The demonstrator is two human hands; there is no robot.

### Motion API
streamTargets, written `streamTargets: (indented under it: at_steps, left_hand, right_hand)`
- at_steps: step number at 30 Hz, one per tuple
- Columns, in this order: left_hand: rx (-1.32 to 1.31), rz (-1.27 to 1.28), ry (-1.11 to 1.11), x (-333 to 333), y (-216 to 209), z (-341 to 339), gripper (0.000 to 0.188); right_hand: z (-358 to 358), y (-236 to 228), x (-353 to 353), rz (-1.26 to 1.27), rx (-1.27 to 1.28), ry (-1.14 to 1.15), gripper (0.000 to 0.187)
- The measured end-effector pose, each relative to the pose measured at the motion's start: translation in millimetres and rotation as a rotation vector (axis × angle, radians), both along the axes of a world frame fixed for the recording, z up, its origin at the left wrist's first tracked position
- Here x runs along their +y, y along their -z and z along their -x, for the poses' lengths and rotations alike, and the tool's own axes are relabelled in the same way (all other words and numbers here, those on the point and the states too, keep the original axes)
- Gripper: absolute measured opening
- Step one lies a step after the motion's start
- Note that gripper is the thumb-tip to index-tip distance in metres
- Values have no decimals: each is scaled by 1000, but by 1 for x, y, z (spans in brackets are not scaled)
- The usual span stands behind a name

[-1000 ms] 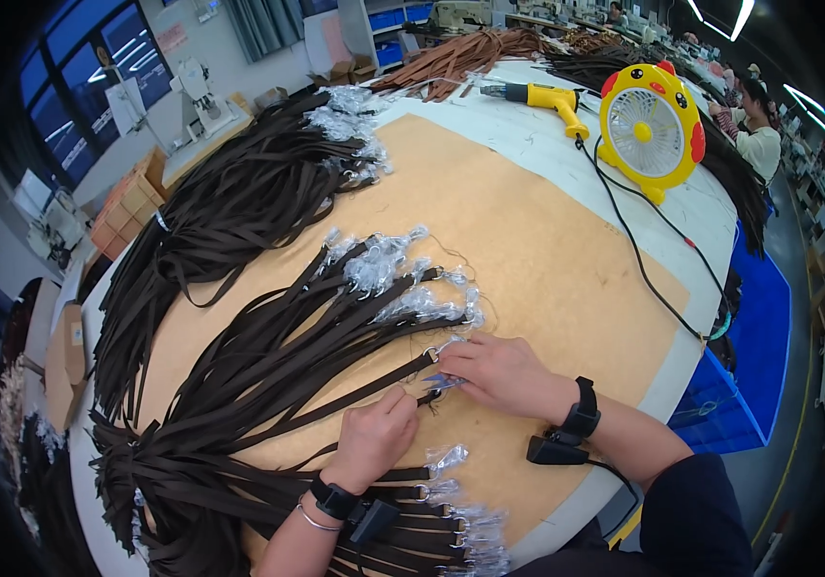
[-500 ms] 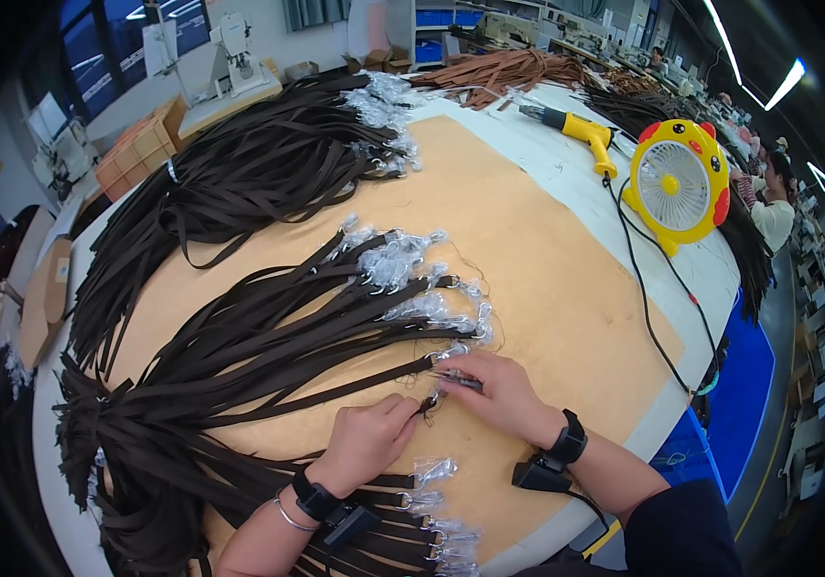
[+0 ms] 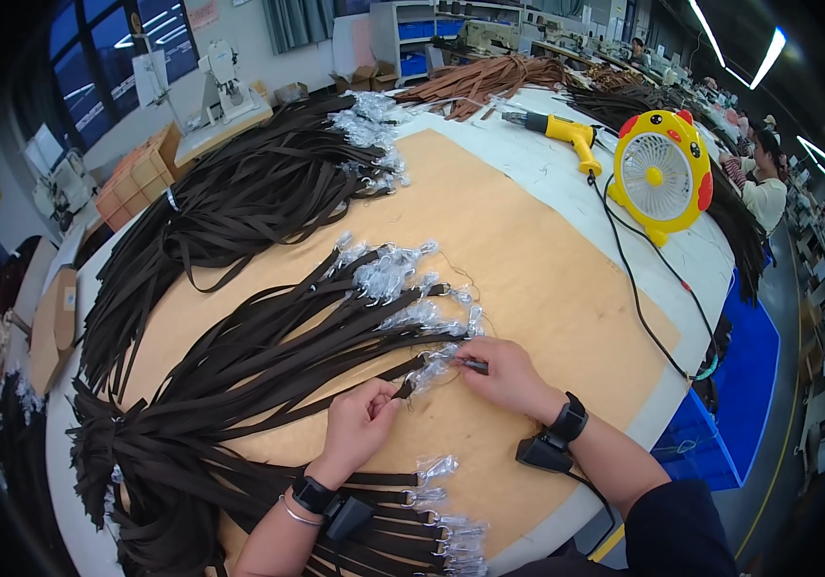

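My left hand [image 3: 359, 423] pinches the end of a dark strap [image 3: 405, 388] between thumb and fingertips. A metal hook wrapped in clear plastic [image 3: 431, 365] lies just beyond that strap end. Closed around small thread snips [image 3: 473, 365], my right hand [image 3: 508, 378] is to the right of the plastic; the tips of the snips point left toward it and are partly hidden. Beyond both hands, a fanned bundle of dark straps [image 3: 268, 332] ends in plastic-wrapped hooks [image 3: 388, 274]. More straps with wrapped hooks [image 3: 446, 524] lie in a row nearer me.
Another dark strap bundle [image 3: 239, 173] lies at the far left of the table. Brown straps [image 3: 484, 82] are heaped at the back. A yellow heat gun [image 3: 571, 135] and a yellow animal-shaped fan [image 3: 658, 173] stand at the right, their cables trailing. A blue bin [image 3: 710, 447] is beside the table.
My right hand has drawn slightly up and right with the snips, away from the left. The left hand has shifted a little left, keeping the strap end. The view has tilted slightly.
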State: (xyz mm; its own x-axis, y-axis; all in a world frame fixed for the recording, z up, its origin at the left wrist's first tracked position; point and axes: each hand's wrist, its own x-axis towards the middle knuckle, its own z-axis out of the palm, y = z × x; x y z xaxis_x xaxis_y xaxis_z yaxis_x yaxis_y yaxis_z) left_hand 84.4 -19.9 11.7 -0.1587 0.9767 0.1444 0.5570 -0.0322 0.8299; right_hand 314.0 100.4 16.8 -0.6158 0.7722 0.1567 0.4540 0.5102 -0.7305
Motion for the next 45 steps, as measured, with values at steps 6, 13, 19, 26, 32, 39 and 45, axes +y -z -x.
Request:
streamTargets:
  at_steps: [6,13,19,26,32,39,45]
  left_hand:
    - [89,-89,202,-1,-7,-3,14]
    - [275,-137,332,-8,-21,-2,19]
    - [270,-141,363,-8,-15,-5,20]
    - [341,-256,344,-9,-19,-9,20]
    - [661,-448,288,-12,-30,-14,15]
    - [198,-36,225,-13,-21,-13,25]
    - [161,-25,193,-11,-23,-24,23]
  right_hand:
    - [12,-1,-15,45,158,-54,23]
    - [1,-32,-9,-36,-163,-55,27]
    - [17,-37,14,-84,-317,-170,24]
    - [20,-39,11,86,-171,-118,24]
    - [-2,-27,-15,210,122,-82,24]
    - [-17,3,-24,222,90,-151,23]
    - [-16,2,-27,169,5,-173,23]
